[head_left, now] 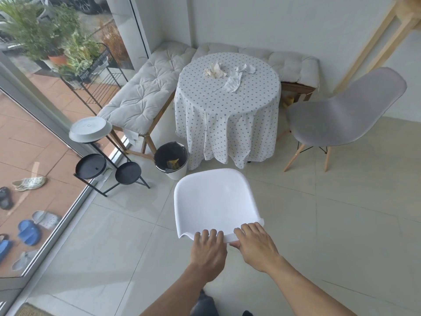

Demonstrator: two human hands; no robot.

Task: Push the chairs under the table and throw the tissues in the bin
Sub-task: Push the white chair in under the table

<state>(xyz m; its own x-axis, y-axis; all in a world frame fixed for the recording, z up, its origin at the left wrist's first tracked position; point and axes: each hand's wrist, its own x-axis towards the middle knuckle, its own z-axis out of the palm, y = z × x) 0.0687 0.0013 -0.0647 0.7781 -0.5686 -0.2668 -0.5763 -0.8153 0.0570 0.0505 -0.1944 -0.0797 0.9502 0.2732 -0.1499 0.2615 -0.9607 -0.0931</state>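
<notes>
A white plastic chair [214, 199] stands on the tiled floor in front of me, its seat facing the round table [227, 106], which wears a dotted cloth. Both my hands grip the top edge of its backrest: my left hand [208, 252] on the left part, my right hand [255, 245] on the right. A grey chair [341, 108] on wooden legs stands to the table's right, pulled out. Crumpled tissues [230, 75] lie on the tabletop. A white bin [172, 160] with a dark liner sits on the floor at the table's left front.
Cushioned benches [145, 92] line the corner behind the table. A black metal plant stand [107, 165] with a white dish is left of the bin. A glass door [45, 133] runs along the left, with shoes and plants outside. A wooden frame [373, 44] leans at the far right.
</notes>
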